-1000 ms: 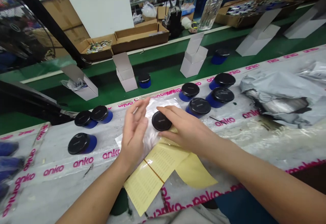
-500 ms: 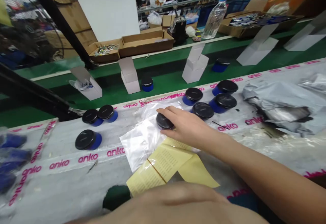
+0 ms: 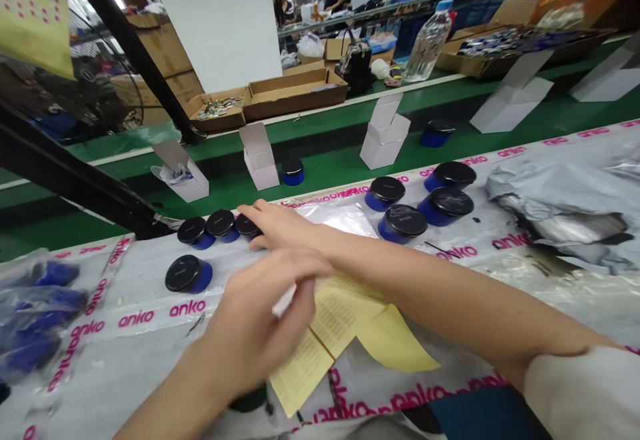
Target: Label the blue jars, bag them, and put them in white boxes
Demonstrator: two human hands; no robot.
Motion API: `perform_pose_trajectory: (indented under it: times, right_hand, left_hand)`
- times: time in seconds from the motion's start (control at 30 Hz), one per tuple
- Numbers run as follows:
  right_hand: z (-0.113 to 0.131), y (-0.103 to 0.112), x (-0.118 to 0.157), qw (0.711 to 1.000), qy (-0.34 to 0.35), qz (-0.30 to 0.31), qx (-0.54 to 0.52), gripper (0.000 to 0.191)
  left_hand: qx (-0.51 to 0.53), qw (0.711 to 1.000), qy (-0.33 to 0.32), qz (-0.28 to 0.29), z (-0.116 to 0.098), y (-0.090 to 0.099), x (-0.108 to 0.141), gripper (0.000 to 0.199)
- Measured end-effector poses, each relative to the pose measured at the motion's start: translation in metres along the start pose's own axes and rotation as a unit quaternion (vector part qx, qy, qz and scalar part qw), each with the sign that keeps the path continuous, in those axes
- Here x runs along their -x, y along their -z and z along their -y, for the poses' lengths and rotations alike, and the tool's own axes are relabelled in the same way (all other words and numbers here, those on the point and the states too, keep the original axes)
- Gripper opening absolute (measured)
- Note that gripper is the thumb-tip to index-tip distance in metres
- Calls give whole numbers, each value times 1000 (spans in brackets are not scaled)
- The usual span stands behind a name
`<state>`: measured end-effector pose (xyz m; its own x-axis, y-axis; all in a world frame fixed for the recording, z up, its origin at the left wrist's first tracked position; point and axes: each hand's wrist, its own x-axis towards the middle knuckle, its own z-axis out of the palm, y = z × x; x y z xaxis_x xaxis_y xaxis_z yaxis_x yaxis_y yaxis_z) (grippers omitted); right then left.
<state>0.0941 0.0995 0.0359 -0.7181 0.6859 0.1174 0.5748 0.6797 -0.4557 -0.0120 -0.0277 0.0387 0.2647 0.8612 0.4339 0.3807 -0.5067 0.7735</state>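
My right hand (image 3: 280, 227) reaches across to the left, its fingers closed around a blue jar with a black lid (image 3: 247, 225). That jar stands beside two similar jars (image 3: 221, 225), and my hand covers part of it. Nearer to me, my left hand (image 3: 265, 307) hovers over the table, blurred by motion. Its fingers are bent with a gap to the thumb, and I see nothing held in it. Beneath my arms lie a yellow printed sheet (image 3: 345, 320) and a white plastic bag (image 3: 345, 217). Another jar (image 3: 189, 274) lies tilted on the left.
Several blue jars (image 3: 403, 223) stand to the right. On the green belt (image 3: 320, 160) are opened white boxes (image 3: 385, 137) and more jars. Bagged jars (image 3: 40, 313) lie far left, a torn grey bag (image 3: 570, 193) far right. A black post (image 3: 145, 60) rises at left.
My right hand has moved left with the jar, from the white bag to beside the two jars. My left hand has risen from the bottom edge into view over the yellow sheet.
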Motion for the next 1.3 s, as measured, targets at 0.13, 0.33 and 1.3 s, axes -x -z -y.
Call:
perform_pose_trajectory:
  times: [0.13,0.33,1.3]
  right_hand:
    - [-24,17,37,999,-31,-19,-22,57]
    - [-36,29,139,991,-125,-24,-39,19]
    - [2,-17,174,985,-79,-151,-26,15]
  left_hand:
    - [-106,991,79,36,22,-6,-14,16]
    - [-128,980,123,90,45,-18,-4,14]
    - [49,958,180,216,34,-28,-2,12]
